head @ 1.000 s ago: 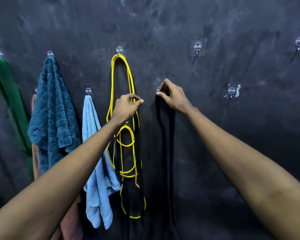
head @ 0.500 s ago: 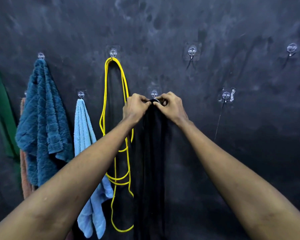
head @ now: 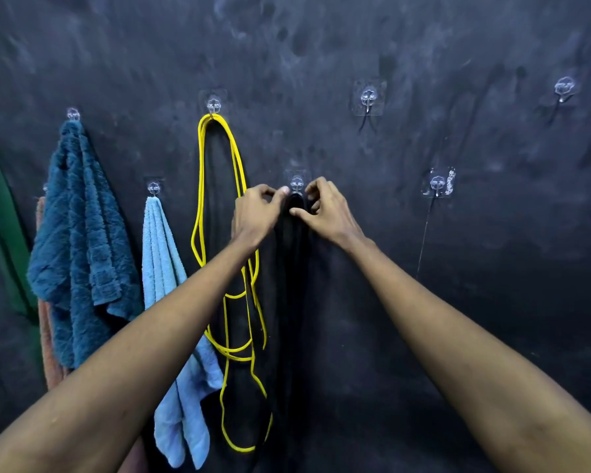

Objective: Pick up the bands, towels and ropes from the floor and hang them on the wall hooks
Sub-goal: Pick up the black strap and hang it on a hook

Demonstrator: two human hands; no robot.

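Observation:
A black cloth [head: 292, 254] hangs down the dark wall from a clear hook [head: 297, 184] at the centre. My left hand [head: 256, 213] and my right hand [head: 326, 209] both pinch its top just under that hook, one on each side. Left of them a yellow rope [head: 234, 158] loops from a higher hook [head: 214, 105]. Further left hang a light blue towel [head: 161, 268], a dark teal towel [head: 79, 227], a peach cloth [head: 46, 346] behind it, and a green band [head: 0, 213] at the frame's edge.
Three clear hooks carry nothing: one at upper centre-right [head: 368, 97], one lower right [head: 437, 184] and one at far upper right [head: 564, 87]. The wall is black and smudged. The floor is out of view.
My left hand left the yellow rope and came right to the top of the black cloth. Both hands now meet at the centre hook, a little higher than before.

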